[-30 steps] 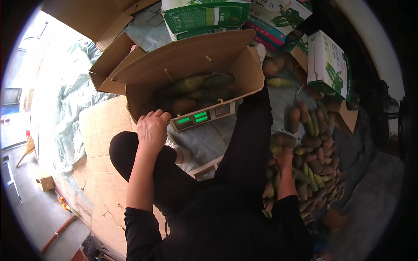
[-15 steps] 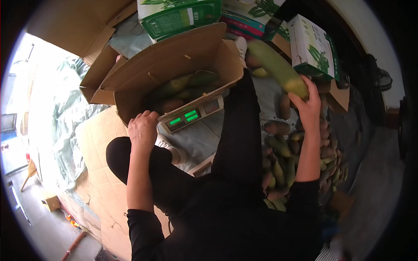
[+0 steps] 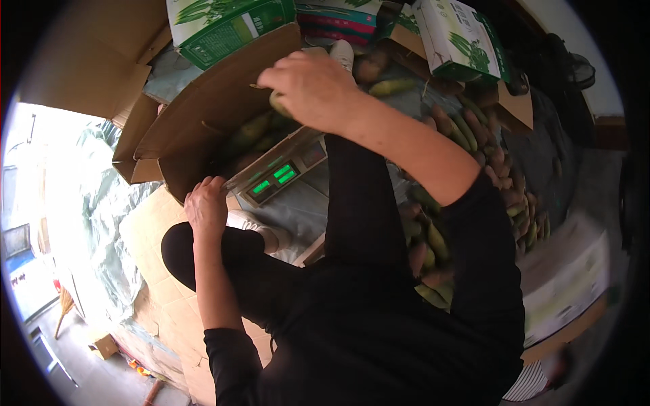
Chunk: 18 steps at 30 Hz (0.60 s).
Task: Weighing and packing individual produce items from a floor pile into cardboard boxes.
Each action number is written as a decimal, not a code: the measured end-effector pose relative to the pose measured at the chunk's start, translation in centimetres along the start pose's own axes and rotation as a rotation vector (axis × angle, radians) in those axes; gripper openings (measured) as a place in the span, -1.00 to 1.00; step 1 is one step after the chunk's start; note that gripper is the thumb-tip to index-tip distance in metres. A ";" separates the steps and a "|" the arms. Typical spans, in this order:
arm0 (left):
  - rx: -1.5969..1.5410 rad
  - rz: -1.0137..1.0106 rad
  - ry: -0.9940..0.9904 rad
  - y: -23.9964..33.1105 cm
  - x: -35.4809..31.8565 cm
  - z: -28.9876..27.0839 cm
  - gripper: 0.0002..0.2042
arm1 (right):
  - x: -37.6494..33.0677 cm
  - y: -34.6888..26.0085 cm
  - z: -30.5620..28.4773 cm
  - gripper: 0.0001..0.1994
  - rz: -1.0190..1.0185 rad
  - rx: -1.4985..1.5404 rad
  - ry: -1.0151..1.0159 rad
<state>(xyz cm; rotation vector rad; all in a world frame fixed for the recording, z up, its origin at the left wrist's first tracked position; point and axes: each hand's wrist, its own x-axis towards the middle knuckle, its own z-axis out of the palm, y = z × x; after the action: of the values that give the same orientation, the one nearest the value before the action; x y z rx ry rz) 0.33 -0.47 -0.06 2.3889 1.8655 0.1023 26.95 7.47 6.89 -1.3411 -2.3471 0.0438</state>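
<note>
My left hand (image 3: 207,204) has its fingers curled over the near left edge of an open cardboard box (image 3: 203,91). Over the box's right part, my right hand (image 3: 308,88) grips a long green vegetable (image 3: 278,105). Only its pale end shows below my fingers; the hand covers the rest. Inside the box, in shadow, lie several more green vegetables (image 3: 250,132). The box stands on a scale (image 3: 276,181) with green lit digits facing me.
Vegetables, green and pinkish-brown, lie in a pile (image 3: 501,162) right of my leg. Printed green-and-white cartons (image 3: 233,30) stand at the back, one more (image 3: 460,40) at the back right. A blurred carton (image 3: 569,291) is at the lower right, near striped cloth (image 3: 527,382).
My right hand has carried the long green vegetable leftward from the right side to over the box. The left hand stays on the box edge. A blurred carton has appeared at the lower right.
</note>
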 end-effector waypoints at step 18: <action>-0.009 0.012 -0.044 0.4 0.2 0.3 -0.82 | -33.5 12.0 8.2 -0.66 1.115 0.217 -0.253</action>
<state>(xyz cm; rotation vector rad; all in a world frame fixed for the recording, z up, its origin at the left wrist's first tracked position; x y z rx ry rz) 0.80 -0.41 -0.33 2.3765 1.8281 0.0593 48.22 -12.38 -15.17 -2.4134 -1.3934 0.7956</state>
